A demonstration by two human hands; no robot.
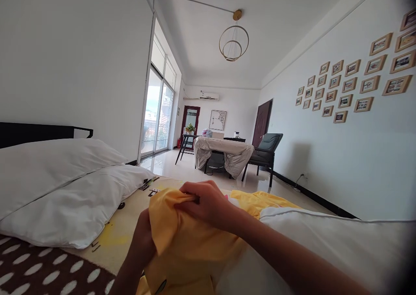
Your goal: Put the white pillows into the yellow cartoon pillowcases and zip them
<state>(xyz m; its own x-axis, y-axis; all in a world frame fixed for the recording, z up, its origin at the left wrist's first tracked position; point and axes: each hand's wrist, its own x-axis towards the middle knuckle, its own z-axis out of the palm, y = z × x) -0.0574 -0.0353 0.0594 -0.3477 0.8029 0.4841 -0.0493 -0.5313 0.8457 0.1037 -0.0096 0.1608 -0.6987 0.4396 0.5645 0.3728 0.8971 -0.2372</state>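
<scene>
- Right hand [206,202] is pinching the top of the cloth [195,243] over the bed [121,230].
- Left hand [144,232] is touching its left edge; finger state is not discernible.
- Pillows [65,204] are lying left, apart.

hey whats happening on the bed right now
A person is holding up a bunched yellow cloth with both bare hands. The right hand pinches its upper edge, while the left hand grips its left side, partly hidden by the folds. More yellow fabric lies beyond the right forearm, next to a white cover. Two white pillows rest on the left, over a cream patterned sheet.
</scene>
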